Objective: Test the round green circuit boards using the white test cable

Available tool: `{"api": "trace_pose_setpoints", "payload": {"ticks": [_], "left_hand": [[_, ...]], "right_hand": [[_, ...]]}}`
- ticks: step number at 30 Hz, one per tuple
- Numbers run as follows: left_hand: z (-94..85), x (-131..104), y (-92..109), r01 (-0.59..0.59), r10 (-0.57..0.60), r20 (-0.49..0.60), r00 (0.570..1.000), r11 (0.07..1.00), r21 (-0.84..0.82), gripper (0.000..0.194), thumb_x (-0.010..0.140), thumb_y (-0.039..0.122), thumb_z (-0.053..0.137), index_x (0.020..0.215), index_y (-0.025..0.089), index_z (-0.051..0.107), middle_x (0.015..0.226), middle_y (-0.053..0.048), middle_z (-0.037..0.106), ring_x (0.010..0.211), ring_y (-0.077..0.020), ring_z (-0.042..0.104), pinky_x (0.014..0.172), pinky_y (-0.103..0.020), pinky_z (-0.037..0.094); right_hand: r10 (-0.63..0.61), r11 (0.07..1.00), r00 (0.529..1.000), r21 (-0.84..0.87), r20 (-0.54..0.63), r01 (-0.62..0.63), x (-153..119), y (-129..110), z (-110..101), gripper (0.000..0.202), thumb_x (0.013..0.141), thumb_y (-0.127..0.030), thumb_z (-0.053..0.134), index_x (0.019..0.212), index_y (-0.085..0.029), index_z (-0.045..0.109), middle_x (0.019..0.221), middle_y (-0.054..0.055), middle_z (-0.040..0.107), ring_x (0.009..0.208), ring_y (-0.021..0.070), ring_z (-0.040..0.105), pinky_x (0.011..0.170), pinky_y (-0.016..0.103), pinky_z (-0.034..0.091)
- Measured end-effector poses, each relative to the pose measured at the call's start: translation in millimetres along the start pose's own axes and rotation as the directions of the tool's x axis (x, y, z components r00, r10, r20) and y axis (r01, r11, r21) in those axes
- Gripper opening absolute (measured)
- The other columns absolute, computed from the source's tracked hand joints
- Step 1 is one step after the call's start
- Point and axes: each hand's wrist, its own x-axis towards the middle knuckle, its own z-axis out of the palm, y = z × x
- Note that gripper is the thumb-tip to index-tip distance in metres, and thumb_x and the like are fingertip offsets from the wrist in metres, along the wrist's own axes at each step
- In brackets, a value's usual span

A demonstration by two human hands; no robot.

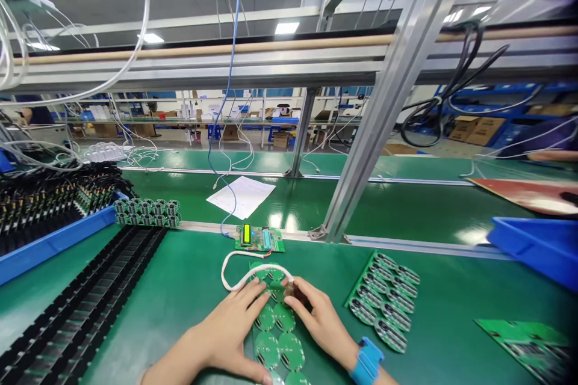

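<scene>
I note first the green bench mat (189, 301), smooth and slightly glossy, running the width of the station under an aluminium frame post (361, 150). At the left sits a blue plastic bin (54, 240) packed with dark wired assemblies, and in front of it a black ribbed strip (90, 301) laid diagonally. A second blue bin (533, 246) stands at the right edge.

Centre of the bench: a panel of round green circuit boards (275, 337), flat, discs joined in two columns, lying lengthwise toward me. My left hand (230, 331) lies flat on its left side, fingers spread and pressing, gripping nothing. My right hand (316, 319), with a blue wrist strap (368, 361), is closed on a small dark probe or connector (291, 292) held against the panel's upper part; its exact contact point I cannot make out. A white sheathed cable (239, 267) loops from that piece toward a small tester board with a lit yellow-green display (258, 237), just beyond the panel.

A similar panel (383, 301) lies apart to the right, another stack (147, 212) at the left rear, and a sheet of white paper (241, 195) behind the tester.

Risks, in my judgement: the cable loop is slack and could snag on a finger and drag the light tester; uneven pressure from the left hand could flex or crack the panel at its thin joints; a slip of the connector could scratch a disc face.
</scene>
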Motion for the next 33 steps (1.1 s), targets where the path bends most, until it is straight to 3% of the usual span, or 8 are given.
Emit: {"api": "trace_pose_setpoints", "payload": {"ticks": [4, 9, 12, 33], "left_hand": [[2.0, -0.8, -2.0, -0.009, 0.009, 0.000, 1.000, 1.000, -0.013, 0.118, 0.067, 0.081, 0.063, 0.152, 0.016, 0.013, 0.156, -0.016, 0.008, 0.142, -0.0367, 0.009, 0.116, -0.054, 0.012], [-1.8, -0.3, 0.3, 0.026, -0.026, -0.011, 1.000, 0.999, -0.038, 0.118, 0.066, 0.080, 0.064, 0.148, 0.007, 0.023, 0.154, -0.019, 0.012, 0.142, -0.0347, 0.011, 0.117, -0.050, 0.011], [-5.3, 0.0, 2.7, 0.036, -0.037, -0.004, 0.999, 0.998, -0.048, 0.116, 0.065, 0.080, 0.065, 0.147, 0.008, 0.027, 0.154, -0.019, 0.013, 0.142, -0.0354, 0.012, 0.117, -0.051, 0.012], [-4.7, 0.1, 4.3, 0.032, -0.032, -0.007, 0.999, 0.999, -0.013, 0.115, 0.066, 0.080, 0.065, 0.147, 0.008, 0.027, 0.154, -0.020, 0.012, 0.141, -0.0381, 0.013, 0.116, -0.052, 0.016]], "right_hand": [[-0.002, 1.000, 1.000, 0.012, -0.006, 0.002, 2.1, 0.2, -0.1, 0.016, 0.093, -0.030, 0.051, 0.102, -0.021, 0.059, 0.092, 0.004, 0.067, 0.082, 0.0196, 0.063, 0.075, 0.027, 0.049], [0.002, 1.000, 1.000, 0.017, -0.015, -0.002, 4.1, -0.2, 0.9, 0.016, 0.093, -0.030, 0.051, 0.102, -0.021, 0.060, 0.091, 0.004, 0.067, 0.081, 0.0192, 0.063, 0.076, 0.027, 0.049], [0.005, 1.000, 1.000, 0.017, -0.011, -0.005, 3.8, -0.3, 1.4, 0.017, 0.094, -0.030, 0.050, 0.103, -0.021, 0.059, 0.091, 0.004, 0.066, 0.081, 0.0193, 0.062, 0.075, 0.027, 0.049], [0.022, 1.000, 1.000, -0.006, -0.002, -0.022, 4.0, -5.5, -0.9, 0.019, 0.093, -0.031, 0.049, 0.104, -0.020, 0.060, 0.087, 0.004, 0.066, 0.075, 0.0190, 0.060, 0.070, 0.028, 0.048]]}}
